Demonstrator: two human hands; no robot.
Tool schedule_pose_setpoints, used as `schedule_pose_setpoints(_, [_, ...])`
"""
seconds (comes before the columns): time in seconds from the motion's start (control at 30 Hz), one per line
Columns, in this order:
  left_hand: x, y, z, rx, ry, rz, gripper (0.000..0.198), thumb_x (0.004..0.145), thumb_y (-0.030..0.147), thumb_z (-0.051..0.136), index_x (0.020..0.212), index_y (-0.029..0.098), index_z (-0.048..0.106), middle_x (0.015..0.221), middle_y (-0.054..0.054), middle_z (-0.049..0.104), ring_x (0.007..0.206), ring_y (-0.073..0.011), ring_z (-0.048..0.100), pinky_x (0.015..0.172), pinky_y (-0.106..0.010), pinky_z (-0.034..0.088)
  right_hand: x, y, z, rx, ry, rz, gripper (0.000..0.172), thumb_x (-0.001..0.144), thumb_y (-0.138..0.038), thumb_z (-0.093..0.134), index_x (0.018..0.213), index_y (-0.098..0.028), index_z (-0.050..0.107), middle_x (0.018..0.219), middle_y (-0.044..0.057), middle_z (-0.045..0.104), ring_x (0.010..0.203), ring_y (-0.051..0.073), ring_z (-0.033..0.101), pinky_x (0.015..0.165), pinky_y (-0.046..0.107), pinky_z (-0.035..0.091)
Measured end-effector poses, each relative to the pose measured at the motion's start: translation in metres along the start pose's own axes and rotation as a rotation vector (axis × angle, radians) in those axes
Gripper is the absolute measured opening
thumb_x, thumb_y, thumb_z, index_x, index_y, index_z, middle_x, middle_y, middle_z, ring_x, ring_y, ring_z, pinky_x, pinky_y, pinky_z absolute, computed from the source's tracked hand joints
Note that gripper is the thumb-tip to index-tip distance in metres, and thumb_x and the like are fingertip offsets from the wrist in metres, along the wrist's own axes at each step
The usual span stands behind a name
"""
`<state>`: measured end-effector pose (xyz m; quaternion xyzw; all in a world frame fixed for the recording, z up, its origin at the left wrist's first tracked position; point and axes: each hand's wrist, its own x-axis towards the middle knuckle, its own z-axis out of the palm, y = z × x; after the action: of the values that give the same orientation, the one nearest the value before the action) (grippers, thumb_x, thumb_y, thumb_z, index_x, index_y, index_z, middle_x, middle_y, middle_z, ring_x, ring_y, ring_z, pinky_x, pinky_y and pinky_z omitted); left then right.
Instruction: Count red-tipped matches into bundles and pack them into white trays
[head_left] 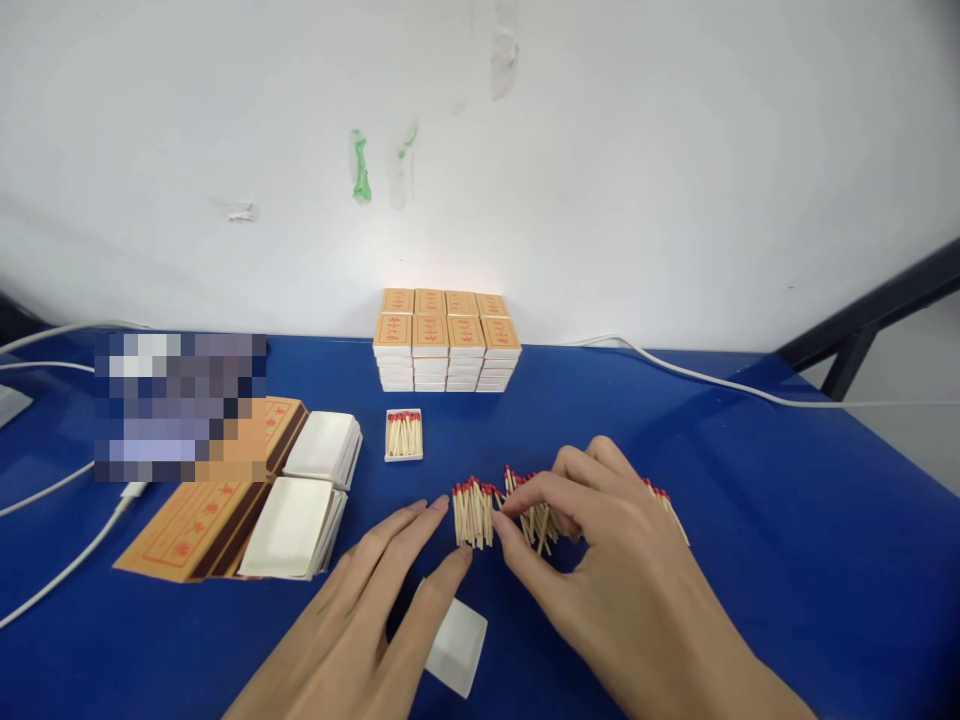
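Both hands are down on the blue table (pixel 750 520), working at a heap of red-tipped matches (pixel 540 510). The left hand (pixel 360 620) lies flat, fingers stretched out and nearly together, gripping nothing; its fingertips touch the left edge of a neat bundle (pixel 472 515) of matches standing side by side. The right hand (pixel 615 570) is curled over the heap, its thumb against the bundle's right side and its forefinger laid across the loose matches behind; the fingers are bent but I cannot tell whether they pinch any. Under the left hand an empty white tray (pixel 457 645) pokes out towards the near edge. Farther back, a tray of matches (pixel 403 435) sits alone, well apart from the hands. By the wall stands a block of stacked boxes (pixel 446 340). To the left lie orange sleeves (pixel 195 525) and white trays (pixel 300 500) in packs, with a white cable (pixel 67 560) trailing past them.
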<state>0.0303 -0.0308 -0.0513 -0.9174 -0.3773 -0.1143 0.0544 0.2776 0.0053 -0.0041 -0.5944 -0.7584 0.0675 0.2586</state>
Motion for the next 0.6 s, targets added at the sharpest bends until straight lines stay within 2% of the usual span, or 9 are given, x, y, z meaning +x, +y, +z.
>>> schedule_pose_setpoints(0.17, [0.0029, -0.0016, 0.0006, 0.002, 0.018, 0.019, 0.092, 0.103, 0.069, 0.065, 0.175, 0.018, 0.037, 0.176, -0.019, 0.047, 0.152, -0.0396, 0.06, 0.111, -0.05, 0.062, -0.0055, -0.0044, 0.0075, 0.056, -0.017, -0.023, 0.019, 0.099, -0.019, 0.069, 0.082, -0.023, 0.073, 0.082, 0.005, 0.064, 0.085, 0.024, 0.052, 0.073, 0.041, 0.048])
schedule_pose_setpoints(0.4, [-0.001, 0.0001, 0.0018, 0.045, 0.018, 0.042, 0.083, 0.107, 0.062, 0.06, 0.175, 0.019, 0.038, 0.178, -0.019, 0.043, 0.153, -0.0391, 0.058, 0.109, -0.051, 0.063, -0.004, -0.0018, 0.0058, 0.057, 0.007, -0.024, 0.019, 0.102, -0.021, 0.067, 0.084, -0.022, 0.073, 0.083, 0.004, 0.062, 0.086, 0.025, 0.051, 0.075, 0.043, 0.047])
schedule_pose_setpoints(0.5, [-0.0021, -0.0003, 0.0038, 0.042, 0.023, 0.046, 0.081, 0.108, 0.059, 0.059, 0.175, 0.018, 0.037, 0.178, -0.02, 0.042, 0.154, -0.0404, 0.056, 0.108, -0.054, 0.064, -0.0012, -0.0008, 0.0055, 0.022, 0.018, -0.04, 0.012, 0.103, -0.019, 0.066, 0.098, -0.023, 0.075, 0.088, 0.005, 0.063, 0.089, 0.026, 0.05, 0.075, 0.043, 0.047])
schedule_pose_setpoints(0.6, [-0.0003, -0.0015, 0.0044, 0.045, 0.025, 0.044, 0.081, 0.107, 0.059, 0.063, 0.173, 0.018, 0.04, 0.178, -0.021, 0.042, 0.154, -0.0407, 0.056, 0.108, -0.055, 0.063, 0.0001, -0.0007, 0.0068, 0.007, 0.0, -0.068, 0.02, 0.105, -0.016, 0.061, 0.118, -0.022, 0.076, 0.096, 0.006, 0.062, 0.094, 0.026, 0.05, 0.078, 0.044, 0.049])
